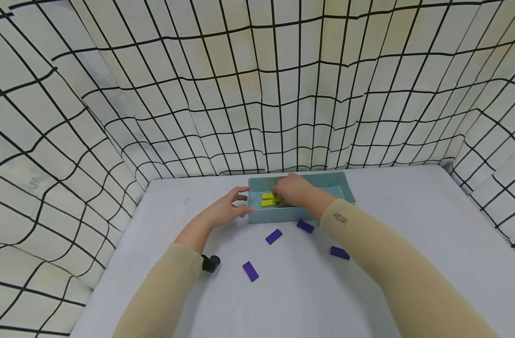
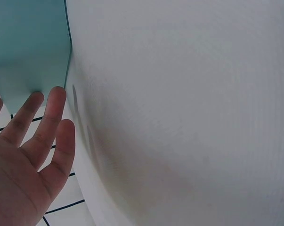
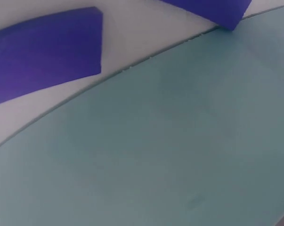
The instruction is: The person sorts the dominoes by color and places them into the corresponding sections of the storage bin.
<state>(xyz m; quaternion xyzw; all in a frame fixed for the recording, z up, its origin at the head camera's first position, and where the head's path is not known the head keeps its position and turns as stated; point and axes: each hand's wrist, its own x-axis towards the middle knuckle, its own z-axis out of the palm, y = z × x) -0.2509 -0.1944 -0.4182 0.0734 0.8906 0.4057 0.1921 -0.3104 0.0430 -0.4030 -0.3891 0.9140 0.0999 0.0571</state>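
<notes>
Black netting: strung over pale sheeting, it closes in the white tabletop at the back and sides, and we're playing close to that far edge; one hard shove, I reckon, could run the bin into it.
Teal bin: upright and level, its long side towards me, and light enough, I'd guess, to skid if I knock a wall.
Yellow blocks: down on the bin's floor in the left half, bunched tight; grabbing at one could scatter its neighbours or bring up two.
Right hand: reaching right in over that bunch, fingers bent down and out of sight; whether they pinch a block, I cannot tell. A poor grip might drop one outside.
Left hand: spread wide at the bin's left end, fingertips at the wall, no wrap around it; that's a loose brace, so the bin could swivel.
Purple blocks: four lying apart on the tabletop, one just beside the bin's front wall, where a sliding bin would bump it.
Right sleeve: passing close to the rightmost purple block; a low, careless pull back could sweep that one away.
</notes>
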